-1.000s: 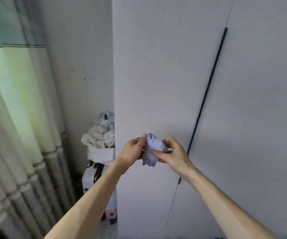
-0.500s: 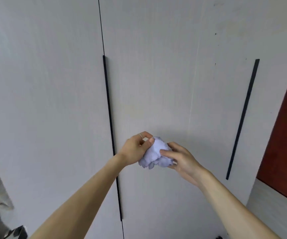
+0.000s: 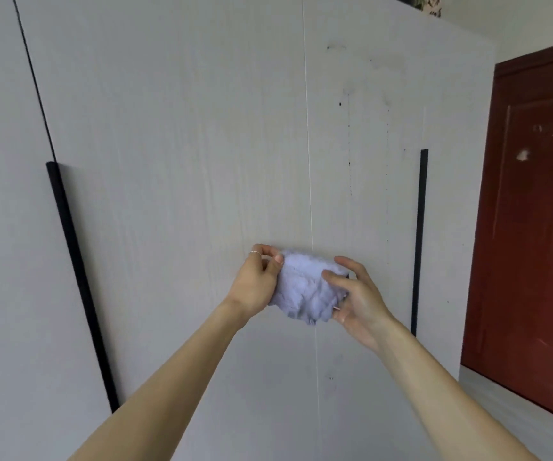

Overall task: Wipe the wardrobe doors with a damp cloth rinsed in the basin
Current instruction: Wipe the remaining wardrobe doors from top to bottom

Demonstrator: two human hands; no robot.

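Observation:
A crumpled pale lilac cloth (image 3: 305, 291) hangs between both hands in front of the light grey wardrobe doors (image 3: 185, 161). My left hand (image 3: 256, 281) pinches its upper left edge with thumb and fingers; a ring shows on one finger. My right hand (image 3: 356, 299) grips its right side, thumb over the front. The cloth sits over the thin seam between two doors. Dark specks and drip streaks (image 3: 349, 154) mark the right door above the hands.
Two long black bar handles stand on the doors, one at the left (image 3: 80, 281), one at the right (image 3: 419, 241). A dark red door (image 3: 534, 227) stands to the right of the wardrobe, with pale floor (image 3: 514, 417) below it.
The view has swung right, from the curtain and wardrobe corner to the right-hand doors and the red door. The cloth has spread wider between the hands.

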